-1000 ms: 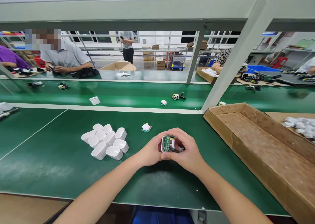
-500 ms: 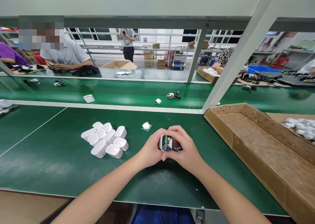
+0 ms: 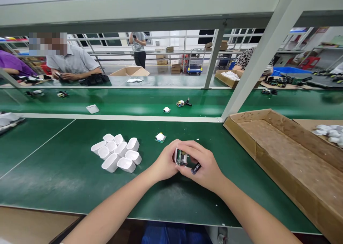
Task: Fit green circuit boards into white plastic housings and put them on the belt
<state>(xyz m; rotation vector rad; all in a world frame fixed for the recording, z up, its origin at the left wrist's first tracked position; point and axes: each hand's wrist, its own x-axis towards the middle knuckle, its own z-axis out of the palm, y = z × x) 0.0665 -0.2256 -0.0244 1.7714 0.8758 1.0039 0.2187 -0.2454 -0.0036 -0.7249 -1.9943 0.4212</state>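
Observation:
Over the green table, my left hand (image 3: 166,162) is closed around a white plastic housing (image 3: 176,156), mostly hidden by the fingers. A circuit board (image 3: 182,158) with small components sits at the housing's opening. Its edges are gripped between the thumb and fingers of my right hand (image 3: 205,162). A black piece with white lettering (image 3: 196,168) shows under the right palm; whether it joins the board is hidden. Just beyond my hands lies another circuit board topped with white material (image 3: 160,137). Several white housings (image 3: 121,149) stand grouped left of my hands.
A shallow cardboard tray (image 3: 246,149) lies at right, with white pieces (image 3: 329,132) beyond it. Across a pale rail, the green belt (image 3: 128,103) carries boards and a white housing (image 3: 92,109). A slanted metal post (image 3: 257,60) rises at right. Co-workers sit opposite.
My right fingers have shifted on the board, and more of the black piece shows below the palm. Boards and the white housing on the belt have moved slightly left. The view has tilted slightly.

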